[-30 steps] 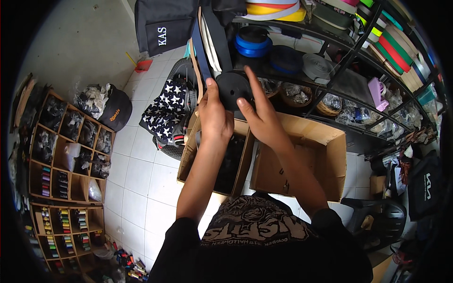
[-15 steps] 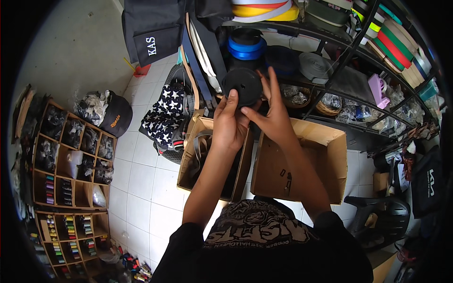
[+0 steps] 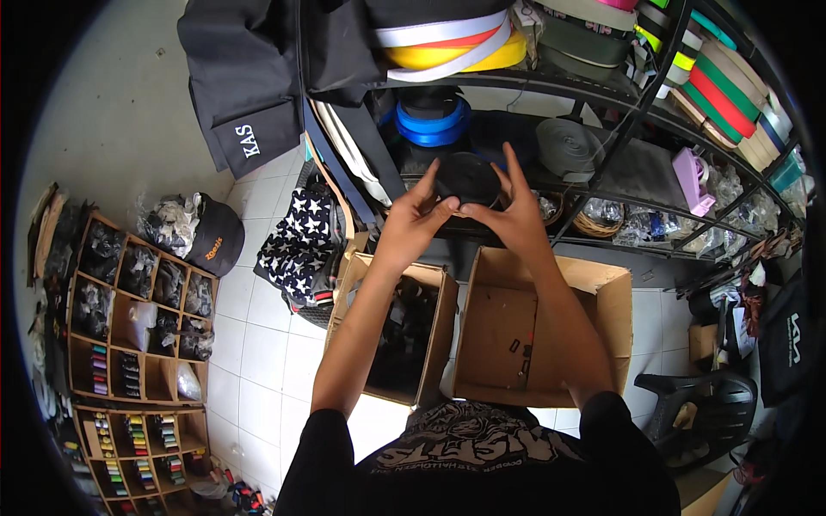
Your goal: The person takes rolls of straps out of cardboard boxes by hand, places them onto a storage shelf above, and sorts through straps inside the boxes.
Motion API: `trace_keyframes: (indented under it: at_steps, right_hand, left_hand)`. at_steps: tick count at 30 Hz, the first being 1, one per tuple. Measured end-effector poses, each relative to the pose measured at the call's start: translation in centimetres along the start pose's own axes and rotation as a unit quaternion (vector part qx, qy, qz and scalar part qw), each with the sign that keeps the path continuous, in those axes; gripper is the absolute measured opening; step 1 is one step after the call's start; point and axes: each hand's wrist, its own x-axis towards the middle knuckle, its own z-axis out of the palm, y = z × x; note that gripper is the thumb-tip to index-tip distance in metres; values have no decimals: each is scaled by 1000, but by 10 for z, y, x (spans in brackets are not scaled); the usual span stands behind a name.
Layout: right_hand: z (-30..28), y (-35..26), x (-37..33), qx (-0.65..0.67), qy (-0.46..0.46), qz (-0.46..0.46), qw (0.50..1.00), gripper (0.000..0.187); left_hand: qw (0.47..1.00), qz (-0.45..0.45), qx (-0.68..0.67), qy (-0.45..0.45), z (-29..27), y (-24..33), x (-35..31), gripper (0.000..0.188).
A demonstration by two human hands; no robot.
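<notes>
Out in front of me at the shelf, a black roll of webbing (image 3: 467, 179) sits between my two hands. My left hand (image 3: 415, 222) grips its left side, and my right hand (image 3: 514, 217) grips its right side, with both thumbs at the near edge. Below my forearms stand two cardboard boxes. The left box (image 3: 442, 331) holds a dark pile. In the right box (image 3: 490, 297) lie a few small dark pieces, perhaps buckles.
A black shelf rack (image 3: 594, 99) carries blue rolls (image 3: 433, 129), a grey roll (image 3: 568, 146) and bagged goods. Star-patterned cloth (image 3: 301, 232) lies left of the boxes. A wooden cubby rack (image 3: 142, 344) with thread spools stands far left, a black chair (image 3: 701, 413) at right.
The roll has tipped from facing me to lying flatter, and it has moved slightly right and away. My right hand has closed onto its side. The view has shifted.
</notes>
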Motion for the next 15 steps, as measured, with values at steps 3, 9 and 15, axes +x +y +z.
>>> trace_keyframes:
  at_steps: [3,9,15]
  right_hand:
    - [-9,28,32,5,-30,-6,1000,111]
    - [3,72,118,-19,21,-52,998,92]
    - [29,83,196,-116,6,-89,989,52]
  left_hand:
    - [998,-14,57,-23,-6,-10,28,63]
    - [974,58,194,104,-16,-19,116,48]
    - [888,123,421,140,-43,-21,181,26]
